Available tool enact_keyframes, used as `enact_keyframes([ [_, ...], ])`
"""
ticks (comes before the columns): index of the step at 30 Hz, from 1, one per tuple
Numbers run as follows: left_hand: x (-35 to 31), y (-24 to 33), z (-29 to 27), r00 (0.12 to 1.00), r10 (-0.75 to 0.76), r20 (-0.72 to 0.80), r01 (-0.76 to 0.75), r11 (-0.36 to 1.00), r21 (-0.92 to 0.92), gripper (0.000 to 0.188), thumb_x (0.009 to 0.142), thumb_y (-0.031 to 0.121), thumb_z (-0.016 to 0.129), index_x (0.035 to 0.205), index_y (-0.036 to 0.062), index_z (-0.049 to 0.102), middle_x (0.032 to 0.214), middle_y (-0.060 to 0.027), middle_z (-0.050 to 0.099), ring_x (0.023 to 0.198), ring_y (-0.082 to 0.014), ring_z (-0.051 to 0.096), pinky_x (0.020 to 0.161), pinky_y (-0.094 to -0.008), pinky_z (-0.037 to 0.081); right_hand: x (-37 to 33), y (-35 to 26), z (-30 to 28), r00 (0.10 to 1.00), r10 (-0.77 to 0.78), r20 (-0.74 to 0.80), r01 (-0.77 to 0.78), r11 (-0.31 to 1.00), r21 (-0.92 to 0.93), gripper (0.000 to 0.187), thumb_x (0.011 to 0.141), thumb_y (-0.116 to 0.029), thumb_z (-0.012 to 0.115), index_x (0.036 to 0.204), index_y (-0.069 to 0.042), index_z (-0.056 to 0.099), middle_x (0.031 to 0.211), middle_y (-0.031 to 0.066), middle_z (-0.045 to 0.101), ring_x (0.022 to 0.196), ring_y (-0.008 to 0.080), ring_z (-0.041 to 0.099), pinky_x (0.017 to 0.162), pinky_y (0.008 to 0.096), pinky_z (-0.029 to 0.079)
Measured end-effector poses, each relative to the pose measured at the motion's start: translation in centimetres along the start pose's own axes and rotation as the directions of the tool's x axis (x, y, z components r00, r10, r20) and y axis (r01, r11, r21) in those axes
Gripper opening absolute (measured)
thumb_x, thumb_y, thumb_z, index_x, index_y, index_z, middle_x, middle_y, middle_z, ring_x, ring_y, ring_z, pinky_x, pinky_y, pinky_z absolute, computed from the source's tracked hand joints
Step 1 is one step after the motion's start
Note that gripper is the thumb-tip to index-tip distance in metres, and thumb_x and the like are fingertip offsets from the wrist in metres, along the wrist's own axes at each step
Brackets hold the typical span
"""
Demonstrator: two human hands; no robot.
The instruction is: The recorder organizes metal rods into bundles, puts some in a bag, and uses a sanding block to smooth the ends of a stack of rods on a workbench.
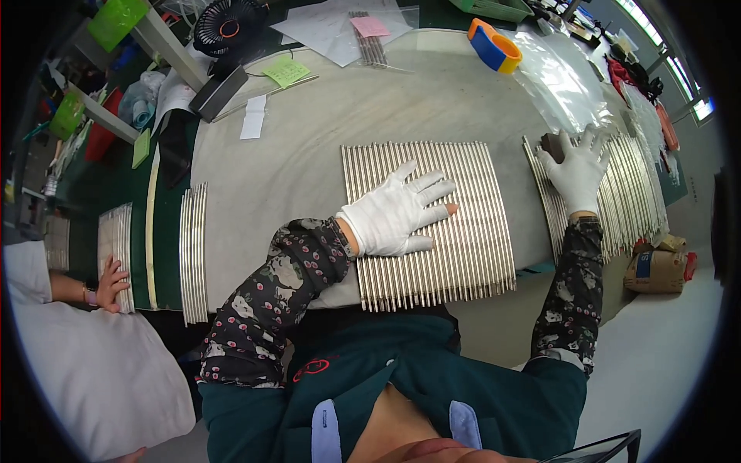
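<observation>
My left hand [397, 212], in a white glove with one fingertip bare, lies flat with fingers spread on a row of thin shiny metal rods [432, 282]. These rods are side by side on the grey tabletop in front of me. My right hand [575, 171], also gloved in white, reaches over a second row of metal rods [629, 185] at the right, its fingers stretched and apart. A small dark brown block [553, 147] shows beside its thumb and forefinger; whether the hand touches it I cannot tell. A narrower bunch of rods [194, 251] lies at the table's left edge.
A blue and orange tape roll [495, 46], clear plastic bags [559, 81], papers [324, 35] and a black fan [229, 27] stand or lie at the back. At the left, another person's hand [113, 284] rests on more rods. A brown package [656, 270] is far right.
</observation>
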State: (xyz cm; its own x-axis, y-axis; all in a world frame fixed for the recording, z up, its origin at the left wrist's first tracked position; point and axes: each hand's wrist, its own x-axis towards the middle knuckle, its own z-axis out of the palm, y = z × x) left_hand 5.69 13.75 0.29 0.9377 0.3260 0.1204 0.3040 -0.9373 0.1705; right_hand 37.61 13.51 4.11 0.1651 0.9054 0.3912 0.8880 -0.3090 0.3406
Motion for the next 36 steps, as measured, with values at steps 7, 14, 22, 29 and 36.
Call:
enact_keyframes([
  [7,-1.4,-4.5,-2.1,0.883,-0.406,-0.235,0.396,0.914,-0.091,0.054,0.085,0.032,0.058,0.13,0.0055,0.045,0.145,-0.0183,0.033,0.137,-0.034,0.027,0.11,-0.0531,0.023,-1.7,-8.5,-0.7,0.847,-0.523,-0.092,0.434,0.582,0.688,0.071,0.073,-0.041,0.07,0.129,-0.003,0.047,0.126,0.0188,0.051,0.12,0.0343,0.047,0.1,0.0459,0.037],
  [14,-2.8,-5.5,0.3,0.818,-0.562,-0.123,0.569,0.822,0.032,0.052,0.088,0.032,0.053,0.133,0.0063,0.045,0.143,-0.0168,0.036,0.137,-0.0349,0.027,0.112,-0.0525,0.018,-2.6,-11.1,-0.5,0.882,-0.469,-0.039,0.414,0.734,0.538,0.072,0.073,-0.05,0.066,0.131,-0.011,0.051,0.128,0.0214,0.049,0.12,0.0377,0.045,0.1,0.0492,0.035],
  [22,-0.6,-4.9,0.4,0.832,-0.487,-0.267,0.512,0.858,0.031,0.044,0.083,0.031,0.059,0.12,0.008,0.055,0.12,-0.0124,0.051,0.113,-0.0325,0.046,0.093,-0.0452,0.037,-2.3,-11.8,-0.6,0.897,-0.422,-0.131,0.415,0.703,0.578,0.063,0.069,-0.055,0.067,0.12,-0.019,0.062,0.113,0.0152,0.056,0.108,0.0319,0.052,0.087,0.0454,0.04],
  [29,-0.6,-4.6,0.2,0.777,-0.567,-0.273,0.598,0.801,0.036,0.043,0.081,0.037,0.062,0.117,0.014,0.061,0.108,-0.0102,0.057,0.101,-0.0316,0.052,0.088,-0.0446,0.04,-2.4,-12.8,-1.3,0.891,-0.433,-0.138,0.433,0.716,0.547,0.063,0.068,-0.057,0.065,0.12,-0.021,0.062,0.113,0.0138,0.057,0.106,0.0296,0.053,0.084,0.0475,0.041],
  [36,-0.4,-4.2,0.6,0.747,-0.605,-0.276,0.642,0.764,0.064,0.045,0.079,0.041,0.064,0.118,0.0192,0.063,0.105,-0.0091,0.057,0.096,-0.0307,0.052,0.083,-0.0417,0.042,-2.4,-12.9,-1.2,0.898,-0.429,-0.096,0.405,0.724,0.558,0.065,0.067,-0.059,0.065,0.12,-0.022,0.063,0.108,0.0108,0.058,0.104,0.0278,0.054,0.082,0.0454,0.042],
])
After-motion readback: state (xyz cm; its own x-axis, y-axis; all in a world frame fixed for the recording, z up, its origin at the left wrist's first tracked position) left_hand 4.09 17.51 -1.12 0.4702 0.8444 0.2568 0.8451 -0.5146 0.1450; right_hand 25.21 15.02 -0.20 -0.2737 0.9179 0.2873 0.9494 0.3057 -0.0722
